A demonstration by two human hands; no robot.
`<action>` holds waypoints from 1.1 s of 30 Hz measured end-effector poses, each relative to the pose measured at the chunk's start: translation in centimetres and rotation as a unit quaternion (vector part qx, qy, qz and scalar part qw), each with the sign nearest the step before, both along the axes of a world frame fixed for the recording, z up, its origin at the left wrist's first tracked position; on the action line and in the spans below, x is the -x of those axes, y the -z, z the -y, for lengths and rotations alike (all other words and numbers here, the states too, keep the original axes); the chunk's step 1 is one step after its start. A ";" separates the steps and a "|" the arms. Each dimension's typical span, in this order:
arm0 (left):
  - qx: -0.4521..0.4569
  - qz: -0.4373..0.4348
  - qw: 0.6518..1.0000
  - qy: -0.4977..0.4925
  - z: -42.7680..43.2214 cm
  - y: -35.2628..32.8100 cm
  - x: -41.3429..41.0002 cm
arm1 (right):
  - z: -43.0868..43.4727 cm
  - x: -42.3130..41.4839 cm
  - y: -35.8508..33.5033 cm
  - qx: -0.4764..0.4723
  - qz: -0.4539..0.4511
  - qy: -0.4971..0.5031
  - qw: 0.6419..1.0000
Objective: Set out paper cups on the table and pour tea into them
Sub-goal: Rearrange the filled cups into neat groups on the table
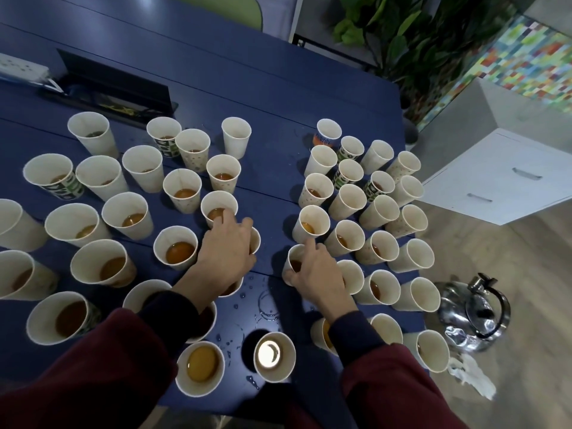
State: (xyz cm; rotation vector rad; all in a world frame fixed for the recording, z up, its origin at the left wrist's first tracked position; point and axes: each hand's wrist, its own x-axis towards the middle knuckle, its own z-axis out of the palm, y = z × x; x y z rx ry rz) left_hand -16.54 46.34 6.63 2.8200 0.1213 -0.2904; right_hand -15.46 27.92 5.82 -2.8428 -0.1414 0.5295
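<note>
Cups (127, 212) of white paper, some printed with green patterns or dots, stood upright in two groups on the blue table (272, 168), left and right of a bare central strip. Most contained amber tea (180, 252) at low level. The right hand (315, 269) held the gripped cup (293, 255) at the near left edge of the right group, thumb on its near side and index finger over its far rim. The left hand (227, 246) lay over the covered cup (255, 239) at the right edge of the left group, fingers bent downward. Whether they grasped it could not be determined. Neighbouring cups stood close around both hands. Drops (266, 305) and wet rings marked the table near the wrists. A polished steel kettle (473, 311) with a black handle stood on the wooden floor to the right, with a crumpled tissue (472, 377) nearer. A white cabinet (501, 178) and a plant (411, 35) stood farther right. A power strip (21, 69) lay at far left.
</note>
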 end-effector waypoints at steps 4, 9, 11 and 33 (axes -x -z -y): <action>0.005 -0.019 1.000 0.017 -0.1 -0.3 -0.1 | 0.7 -1.1 -0.8 0.016 -0.081 -0.066 0.994; 0.005 -0.026 1.000 0.016 -0.5 -0.4 -0.2 | 2.2 -2.1 -1.2 0.039 -0.029 -0.159 0.986; 0.011 -0.023 1.000 0.017 -0.5 -0.4 -0.3 | 2.5 -2.4 -0.9 0.032 -0.025 -0.184 0.982; 0.098 0.047 0.994 0.031 3.0 -6.8 -0.9 | 3.3 0.7 -4.1 -0.228 0.109 -0.037 0.967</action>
